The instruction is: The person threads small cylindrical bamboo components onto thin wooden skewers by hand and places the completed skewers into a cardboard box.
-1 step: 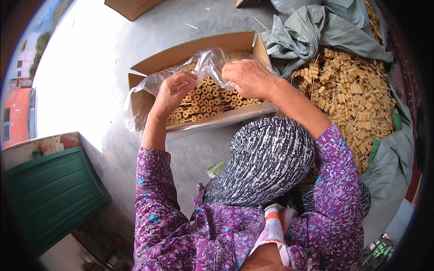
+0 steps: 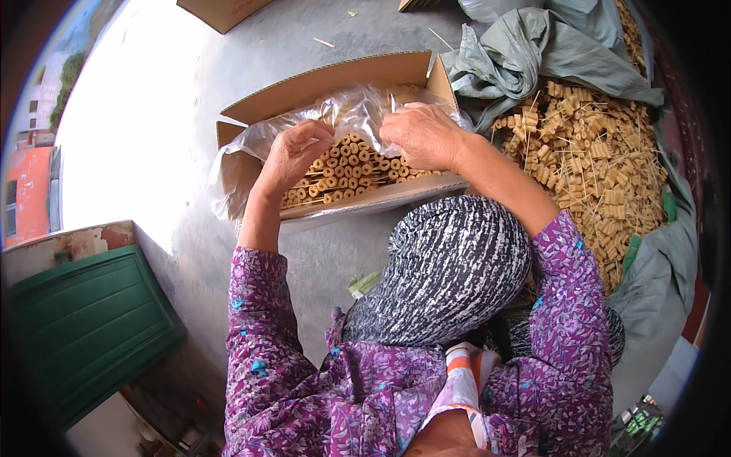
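Note:
An open cardboard box (image 2: 320, 82) lined with a clear plastic bag (image 2: 358, 107) sits on the grey floor in front of me. It holds rows of tan, ring-shaped pieces on thin sticks (image 2: 352, 164), their round ends facing me. My left hand (image 2: 293, 152) is closed in a pinch on the bag's edge, above the left part of the rows. Farther right, my right hand (image 2: 422, 137) is also closed on the bag, its fingertips partly hidden. Between the hands the film lies over the far part of the contents.
To the right, a large heap of loose stick pieces (image 2: 594, 167) lies on grey-green sheeting (image 2: 525, 46). A green panel (image 2: 95, 320) stands at lower left. Another cardboard box (image 2: 221, 11) is at the far edge. My knee in patterned cloth (image 2: 449, 274) is close to the box.
My right hand has shifted slightly right and toward me. The film between my hands sits lower and flatter over the pieces. My left hand has barely moved.

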Motion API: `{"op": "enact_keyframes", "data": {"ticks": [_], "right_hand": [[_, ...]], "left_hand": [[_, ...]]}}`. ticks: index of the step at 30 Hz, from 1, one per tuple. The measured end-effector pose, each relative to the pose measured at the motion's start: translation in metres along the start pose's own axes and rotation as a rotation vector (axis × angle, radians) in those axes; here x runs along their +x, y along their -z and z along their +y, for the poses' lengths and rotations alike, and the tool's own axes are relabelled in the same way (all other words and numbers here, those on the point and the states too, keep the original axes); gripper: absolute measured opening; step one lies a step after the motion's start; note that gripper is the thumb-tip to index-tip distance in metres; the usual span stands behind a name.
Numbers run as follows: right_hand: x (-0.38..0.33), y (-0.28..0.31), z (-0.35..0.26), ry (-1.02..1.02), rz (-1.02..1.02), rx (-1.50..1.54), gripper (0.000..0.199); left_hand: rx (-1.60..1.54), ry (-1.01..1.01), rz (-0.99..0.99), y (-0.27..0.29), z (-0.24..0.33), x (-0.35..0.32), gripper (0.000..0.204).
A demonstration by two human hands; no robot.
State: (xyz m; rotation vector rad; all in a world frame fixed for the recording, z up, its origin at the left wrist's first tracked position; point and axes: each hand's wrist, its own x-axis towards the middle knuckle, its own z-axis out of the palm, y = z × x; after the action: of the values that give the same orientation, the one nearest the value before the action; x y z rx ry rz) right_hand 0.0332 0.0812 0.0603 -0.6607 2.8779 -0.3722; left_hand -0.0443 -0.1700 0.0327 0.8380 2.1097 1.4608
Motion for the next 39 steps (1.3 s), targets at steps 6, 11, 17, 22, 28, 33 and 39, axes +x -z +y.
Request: {"op": "enact_keyframes", "data": {"ticks": [6,11,17,22,28,33,39], "right_hand": [[-0.004,-0.010,0.003,-0.247,-0.510,-0.119,0.021],[-0.003,-0.013,0.007,-0.231,-0.505,-0.147,0.024],[-0.006,-0.003,0.004,-0.236,-0.498,-0.143,0.026],[-0.018,0.023,0.000,-0.137,0.127,0.221,0.034],[-0.049,0.021,0.030,-0.345,0.651,0.049,0.053],[-0.079,-0.004,0.047,-0.540,0.369,0.286,0.067],[-0.089,0.002,0.037,-0.589,0.158,0.604,0.049]], "left_hand": [[0.180,0.167,-0.158,-0.001,0.001,-0.001,0.013],[0.216,0.222,-0.217,0.000,0.009,-0.011,0.016],[0.343,0.328,-0.218,0.016,0.040,-0.038,0.023],[0.774,-0.107,0.668,0.048,0.047,-0.066,0.042],[0.420,0.392,0.621,0.093,0.010,-0.094,0.059],[0.904,0.554,0.653,0.089,0.006,-0.075,0.019],[0.806,0.280,0.365,0.054,0.023,0.011,0.014]]}}
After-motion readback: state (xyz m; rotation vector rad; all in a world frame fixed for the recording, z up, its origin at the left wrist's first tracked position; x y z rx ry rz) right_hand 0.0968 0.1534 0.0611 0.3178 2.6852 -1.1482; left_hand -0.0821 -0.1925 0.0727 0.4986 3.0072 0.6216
